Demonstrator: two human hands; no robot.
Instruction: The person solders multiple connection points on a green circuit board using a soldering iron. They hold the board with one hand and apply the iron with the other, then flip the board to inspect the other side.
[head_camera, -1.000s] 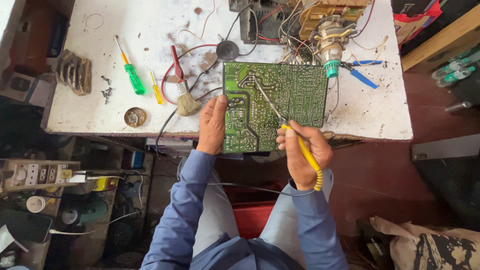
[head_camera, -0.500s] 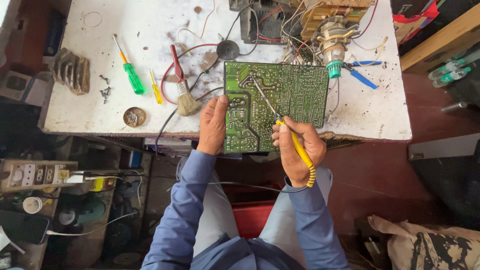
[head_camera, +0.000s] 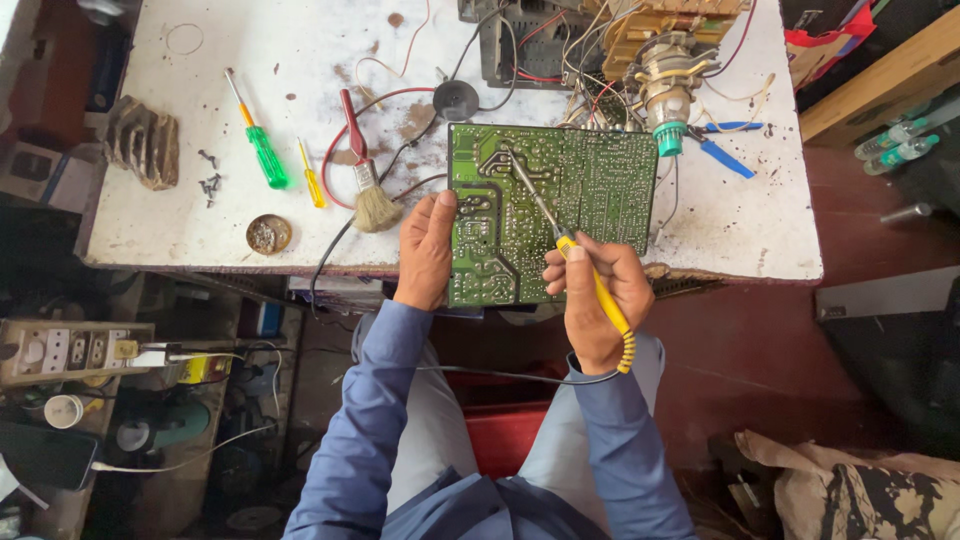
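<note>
A green circuit board (head_camera: 590, 195) lies solder side up at the front edge of a stained white workbench (head_camera: 200, 230). My left hand (head_camera: 427, 250) rests flat against the board's left edge and steadies it. My right hand (head_camera: 598, 298) grips a yellow-handled soldering iron (head_camera: 590, 285). Its metal tip reaches up and left to the board's upper left area. The iron's cord hangs below my wrist.
To the left lie a red-handled brush (head_camera: 362, 165), a green screwdriver (head_camera: 262, 148), a small yellow screwdriver (head_camera: 312, 178), a round tin (head_camera: 268, 234) and loose screws (head_camera: 210, 172). Wired electronic parts (head_camera: 660, 50) sit behind the board. A power strip (head_camera: 70, 350) is lower left.
The soldering iron's tip has shifted slightly up the board. My left hand stays against the board's left edge.
</note>
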